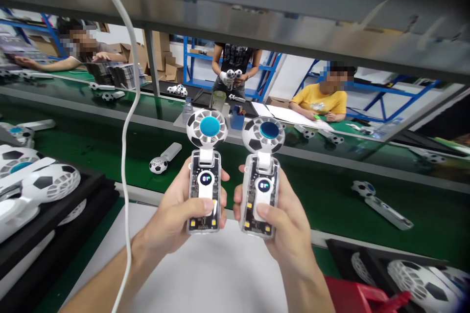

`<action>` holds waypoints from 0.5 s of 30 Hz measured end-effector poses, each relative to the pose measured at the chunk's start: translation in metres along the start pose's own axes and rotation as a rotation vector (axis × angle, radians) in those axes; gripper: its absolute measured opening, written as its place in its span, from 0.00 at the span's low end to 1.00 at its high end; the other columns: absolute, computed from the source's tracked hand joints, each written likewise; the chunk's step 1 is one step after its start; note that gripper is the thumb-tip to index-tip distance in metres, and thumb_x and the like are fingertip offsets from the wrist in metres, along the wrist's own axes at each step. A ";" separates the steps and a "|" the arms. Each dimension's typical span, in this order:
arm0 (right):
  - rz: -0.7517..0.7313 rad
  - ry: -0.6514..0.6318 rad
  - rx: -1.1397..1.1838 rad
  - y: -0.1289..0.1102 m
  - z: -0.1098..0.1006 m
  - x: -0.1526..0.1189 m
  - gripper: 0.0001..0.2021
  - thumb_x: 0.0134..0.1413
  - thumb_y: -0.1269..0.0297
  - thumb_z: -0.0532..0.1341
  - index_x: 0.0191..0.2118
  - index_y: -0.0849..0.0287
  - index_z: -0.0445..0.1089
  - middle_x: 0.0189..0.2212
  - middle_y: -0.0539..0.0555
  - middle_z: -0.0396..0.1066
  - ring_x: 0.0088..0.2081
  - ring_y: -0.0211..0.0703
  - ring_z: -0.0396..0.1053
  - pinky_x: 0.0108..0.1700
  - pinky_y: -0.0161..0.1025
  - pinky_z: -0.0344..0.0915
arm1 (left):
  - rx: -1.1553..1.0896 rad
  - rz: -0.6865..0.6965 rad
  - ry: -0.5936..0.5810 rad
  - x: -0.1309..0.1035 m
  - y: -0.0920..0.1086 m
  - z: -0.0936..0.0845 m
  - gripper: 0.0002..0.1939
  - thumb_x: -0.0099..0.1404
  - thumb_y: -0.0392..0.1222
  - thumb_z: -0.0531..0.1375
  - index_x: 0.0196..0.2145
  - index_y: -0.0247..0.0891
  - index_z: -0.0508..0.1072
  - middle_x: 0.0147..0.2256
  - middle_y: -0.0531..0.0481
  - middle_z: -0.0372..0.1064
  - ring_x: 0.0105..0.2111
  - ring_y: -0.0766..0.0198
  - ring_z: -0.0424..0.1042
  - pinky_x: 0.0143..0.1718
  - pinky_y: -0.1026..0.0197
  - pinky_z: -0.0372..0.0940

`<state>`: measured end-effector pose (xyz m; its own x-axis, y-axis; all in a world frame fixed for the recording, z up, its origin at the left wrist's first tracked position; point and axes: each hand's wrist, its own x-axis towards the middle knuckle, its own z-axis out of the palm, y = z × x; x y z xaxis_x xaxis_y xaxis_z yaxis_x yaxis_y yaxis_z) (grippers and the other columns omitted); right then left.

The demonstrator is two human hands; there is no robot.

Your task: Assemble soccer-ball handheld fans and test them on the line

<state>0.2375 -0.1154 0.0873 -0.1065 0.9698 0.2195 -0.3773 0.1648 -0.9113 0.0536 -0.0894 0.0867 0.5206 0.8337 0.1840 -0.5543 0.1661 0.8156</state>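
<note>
My left hand is wrapped round a handheld fan with a clear-fronted body and a soccer-ball-patterned head with a blue centre. My thumb presses on the white strip below its small round display, which is lit and appears to read 01. A matching handheld fan is upright in my right hand, its display lit too, with my thumb on the same strip. The two fans are side by side, apart from each other, above a white sheet.
A white cable hangs down at the left. Black trays of fans stand at left and lower right, near a red bin. Loose fans lie on the green conveyor belt. Several people work across the line; one person holds fans.
</note>
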 end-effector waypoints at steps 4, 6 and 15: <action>0.023 0.042 0.004 0.000 0.002 0.000 0.32 0.55 0.65 0.63 0.64 0.51 0.54 0.38 0.54 0.73 0.31 0.43 0.72 0.31 0.41 0.71 | -0.014 0.006 -0.013 0.000 -0.001 0.002 0.19 0.60 0.40 0.66 0.48 0.40 0.67 0.33 0.51 0.71 0.27 0.64 0.74 0.29 0.63 0.67; 0.034 0.047 -0.011 -0.001 0.003 0.000 0.32 0.55 0.65 0.63 0.64 0.52 0.53 0.37 0.54 0.73 0.32 0.43 0.72 0.31 0.40 0.71 | -0.026 0.003 -0.022 0.000 -0.002 0.002 0.19 0.60 0.40 0.66 0.48 0.39 0.67 0.32 0.51 0.71 0.27 0.64 0.73 0.29 0.63 0.67; 0.046 0.045 -0.045 0.003 -0.001 0.001 0.36 0.56 0.63 0.64 0.67 0.49 0.50 0.38 0.54 0.72 0.37 0.49 0.72 0.32 0.43 0.72 | -0.039 0.001 -0.040 0.004 -0.008 -0.002 0.19 0.60 0.38 0.65 0.48 0.39 0.67 0.32 0.50 0.71 0.26 0.64 0.73 0.29 0.62 0.67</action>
<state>0.2373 -0.1141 0.0839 -0.0803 0.9835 0.1623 -0.3310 0.1273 -0.9350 0.0588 -0.0870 0.0799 0.5454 0.8121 0.2073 -0.5792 0.1864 0.7936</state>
